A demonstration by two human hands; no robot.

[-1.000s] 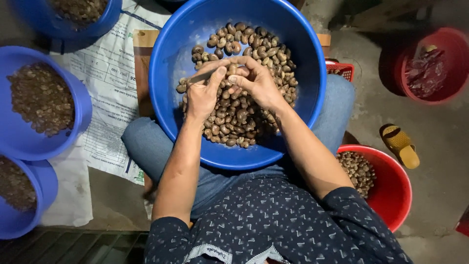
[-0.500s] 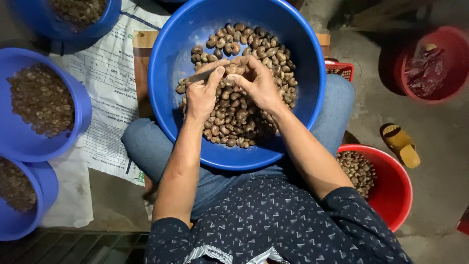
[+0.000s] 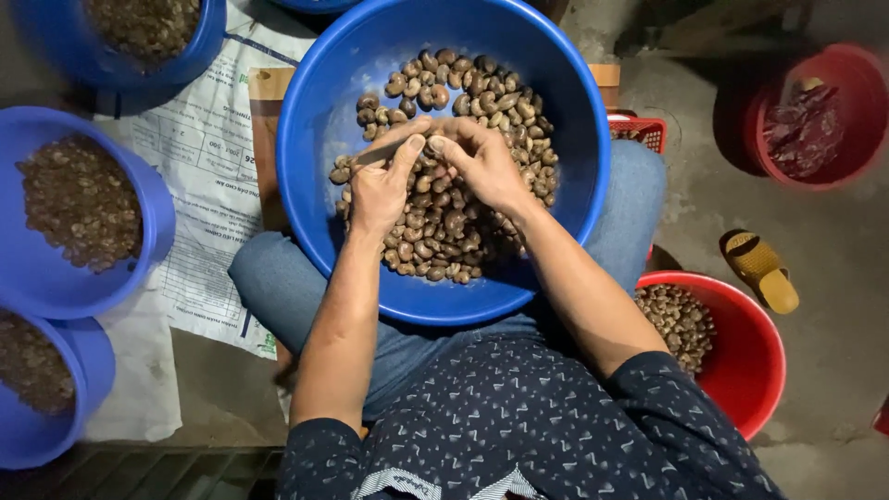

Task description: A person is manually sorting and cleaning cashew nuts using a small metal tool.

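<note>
Both hands, left (image 3: 378,185) and right (image 3: 482,162), pinch what looks like one nut (image 3: 431,144) above the blue basin (image 3: 319,83); white printed sack (image 3: 208,176) lies left.

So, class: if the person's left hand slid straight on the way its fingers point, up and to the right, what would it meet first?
The left hand would most likely meet the right hand first, since their fingertips already come together over the nuts in the blue bowl; depth is hard to judge.
</note>
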